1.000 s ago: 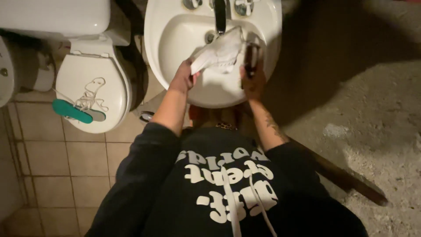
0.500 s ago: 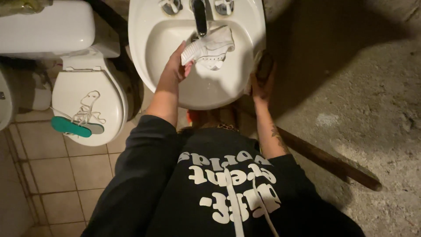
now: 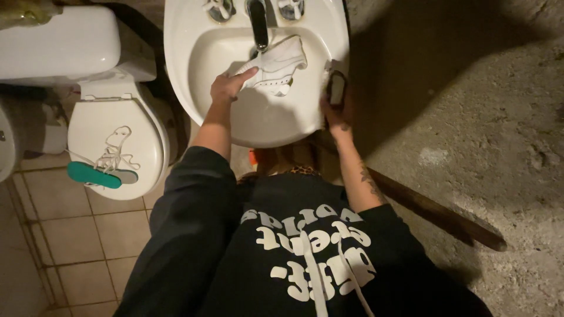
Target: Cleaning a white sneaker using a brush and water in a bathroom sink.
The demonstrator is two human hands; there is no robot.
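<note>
Shoe in the sink, both hands at work

Left hand (image 3: 226, 88) grips the white shoe (image 3: 275, 63) by one end, right under the dark faucet (image 3: 257, 26) in the white sink (image 3: 194, 70); right hand (image 3: 335, 111) sits at the sink's right rim, closed on a dark brush (image 3: 336, 88). On the toilet lid (image 3: 97, 123) to the left lie white laces (image 3: 114, 151) and a teal insole (image 3: 94, 175).

A white sink (image 3: 194, 88) at top centre holds a white shoe (image 3: 275, 66); the closed toilet lid (image 3: 97, 132) (left) bears laces (image 3: 114, 151) and insoles (image 3: 94, 175).
</note>
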